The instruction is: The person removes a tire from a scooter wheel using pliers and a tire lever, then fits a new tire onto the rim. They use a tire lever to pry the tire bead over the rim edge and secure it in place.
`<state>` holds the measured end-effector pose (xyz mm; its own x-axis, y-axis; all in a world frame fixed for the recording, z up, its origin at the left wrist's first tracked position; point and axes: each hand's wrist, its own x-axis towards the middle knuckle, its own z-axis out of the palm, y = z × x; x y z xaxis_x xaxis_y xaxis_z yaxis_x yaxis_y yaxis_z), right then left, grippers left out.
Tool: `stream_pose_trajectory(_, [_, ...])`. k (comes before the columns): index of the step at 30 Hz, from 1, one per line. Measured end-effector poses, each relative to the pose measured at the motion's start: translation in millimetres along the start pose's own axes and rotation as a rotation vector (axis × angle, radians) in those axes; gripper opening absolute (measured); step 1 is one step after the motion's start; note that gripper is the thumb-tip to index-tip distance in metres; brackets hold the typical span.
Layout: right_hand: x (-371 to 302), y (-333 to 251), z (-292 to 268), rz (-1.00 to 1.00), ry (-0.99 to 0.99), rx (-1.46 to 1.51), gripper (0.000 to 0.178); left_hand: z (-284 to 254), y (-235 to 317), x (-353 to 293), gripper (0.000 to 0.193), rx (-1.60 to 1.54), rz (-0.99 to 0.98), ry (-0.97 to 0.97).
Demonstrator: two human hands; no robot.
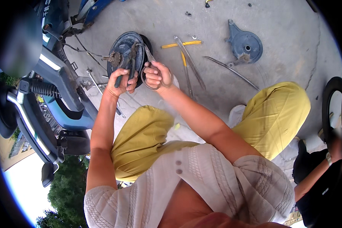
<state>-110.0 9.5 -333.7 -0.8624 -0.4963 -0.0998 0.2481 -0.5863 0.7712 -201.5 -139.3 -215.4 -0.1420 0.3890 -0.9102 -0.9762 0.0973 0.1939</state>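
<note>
My left hand (119, 80) is closed round the dark handles of a pair of pliers (133, 62). Their jaws reach up over a round black wheel hub (119, 45) with a threaded axle and nut sticking out at its left. Close beside it, my right hand (158, 76) grips a pair of scissors (149, 56) by the large loop handles. The scissor blades point up toward the plier jaws at the hub's right edge. Whether blades and jaws touch, or pinch something small between them, I cannot make out.
A scooter (60, 83) lies along the left, a cable running to the hub. On the concrete are yellow-handled tools (181, 44), a metal bar (192, 62), a curved lever (231, 72) and a grey brake plate (247, 46). At right, another person's hand (337, 146) is by a tyre (326, 110).
</note>
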Motion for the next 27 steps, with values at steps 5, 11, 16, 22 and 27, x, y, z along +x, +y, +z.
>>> stream_pose_trajectory(5, [0,-24,24,-0.065,-0.162,0.107,0.027,-21,-18,7,0.047,-0.348,0.131,-0.214])
stream_pose_trajectory(11, [-30,-133,109,-0.292,0.381,-0.876,0.029,-3,-19,14,0.045,-0.228,0.135,-0.200])
stream_pose_trajectory(16, [-16,-183,137,-0.587,0.826,-1.946,0.037,16,-2,10,0.044,-0.113,0.134,-0.179])
stream_pose_trajectory(22, [-23,-186,158,-0.564,1.036,-2.446,0.060,54,5,12,0.034,-0.096,0.201,-0.101])
stream_pose_trajectory(27, [-55,-189,203,-0.128,0.978,-2.383,0.048,72,17,54,0.026,0.235,0.262,0.005])
